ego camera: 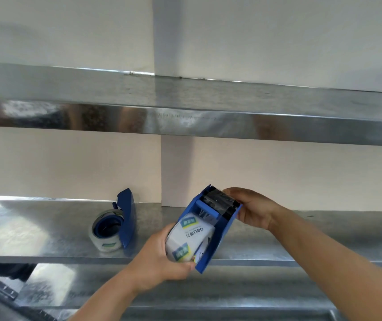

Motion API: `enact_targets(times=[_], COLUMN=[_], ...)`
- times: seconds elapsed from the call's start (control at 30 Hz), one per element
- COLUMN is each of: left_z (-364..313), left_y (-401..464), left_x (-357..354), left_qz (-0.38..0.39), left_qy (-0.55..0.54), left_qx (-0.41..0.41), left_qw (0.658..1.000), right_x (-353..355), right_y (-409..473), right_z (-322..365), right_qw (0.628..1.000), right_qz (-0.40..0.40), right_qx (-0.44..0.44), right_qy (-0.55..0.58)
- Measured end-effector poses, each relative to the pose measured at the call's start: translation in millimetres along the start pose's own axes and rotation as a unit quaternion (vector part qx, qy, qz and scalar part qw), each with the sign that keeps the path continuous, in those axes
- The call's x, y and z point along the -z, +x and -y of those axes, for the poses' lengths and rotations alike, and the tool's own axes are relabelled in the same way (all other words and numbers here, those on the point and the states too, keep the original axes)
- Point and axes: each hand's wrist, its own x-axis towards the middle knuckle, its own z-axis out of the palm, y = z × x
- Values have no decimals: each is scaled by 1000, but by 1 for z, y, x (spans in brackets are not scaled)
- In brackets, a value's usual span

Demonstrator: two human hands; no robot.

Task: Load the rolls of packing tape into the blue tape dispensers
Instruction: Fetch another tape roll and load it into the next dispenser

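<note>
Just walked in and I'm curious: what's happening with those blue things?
A person is loading tape. The left hand grips a tape roll sitting in a blue dispenser, while the right hand holds its cutter end. A second dispenser, roll already fitted, lies on the metal shelf.

The white label wrapped round the roll of packing tape (191, 237) seated in the blue tape dispenser (217, 230) reads "deli" in dark letters, seen upside down beside Chinese characters, with small blue-and-green patches whose print is too small to make out.
</note>
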Motion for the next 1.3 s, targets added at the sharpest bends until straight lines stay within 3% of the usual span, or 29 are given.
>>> enact_targets(times=[0.17,0.33,0.43,0.6,0.83,0.93,1.0,1.07,1.3], left_z=[-2,2,3,16,39,53,64,69,82], left_y=[2,3,3,12,35,49,58,64,82], left_x=[-6,-11,-15,-16,-28,-26,-20,-15,9], left_qz=[-7,-16,-11,-43,-80,-91,-100,-96,-126], left_qy=[-62,-151,-212,-328,-433,-380,-197,-28,-3], left_qx=[-3,-5,3,34,98,149,213,260,301], left_qw=[998,988,977,943,893,909,952,960,945], right_x=[-17,-32,-34,-33,-27,-19,-12,-7,-19], right_y=[-1,1,-2,-10,2,19,32,42,82], right_z=[-17,-35,-37,-48,-54,-59,-59,-58,-64], right_qw=[992,987,987,996,987,981,975,965,948], right_qz=[-3,-33,-46,28,-46,-57,-59,-55,-60], right_qx=[6,53,92,85,27,-28,-60,-82,-57], right_qy=[128,147,122,22,-152,-184,-205,-243,-306])
